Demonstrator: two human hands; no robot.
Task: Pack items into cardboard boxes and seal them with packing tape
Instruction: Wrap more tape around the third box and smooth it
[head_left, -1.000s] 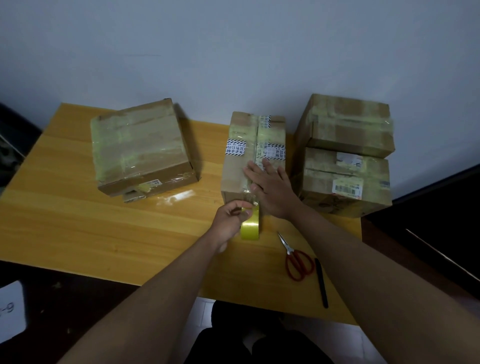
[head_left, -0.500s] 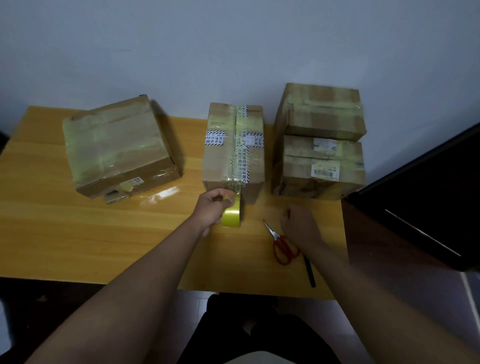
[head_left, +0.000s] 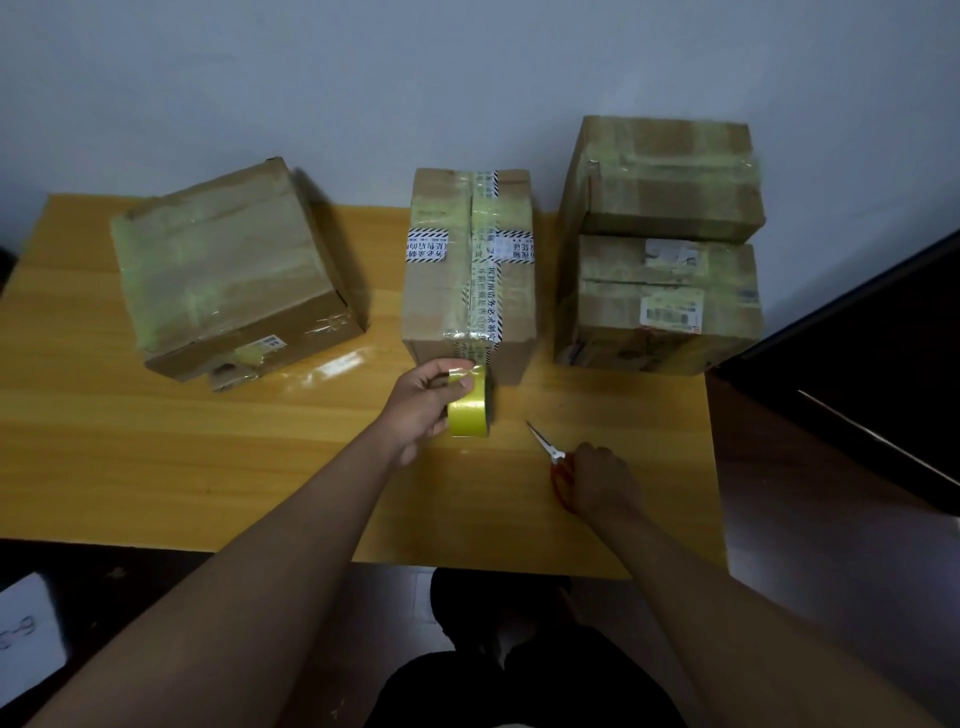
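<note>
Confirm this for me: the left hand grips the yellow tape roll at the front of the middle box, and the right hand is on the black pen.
Not quite. In the head view the right hand is on the red-handled scissors, not a pen. The left hand does grip the yellow tape roll at the front of the middle box.

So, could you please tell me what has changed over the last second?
The right hand left the top of the middle box, came down to the table and now covers the handles of the red scissors. The left hand keeps its grip on the yellow tape roll at the box's front. The boxes stayed put.
</note>
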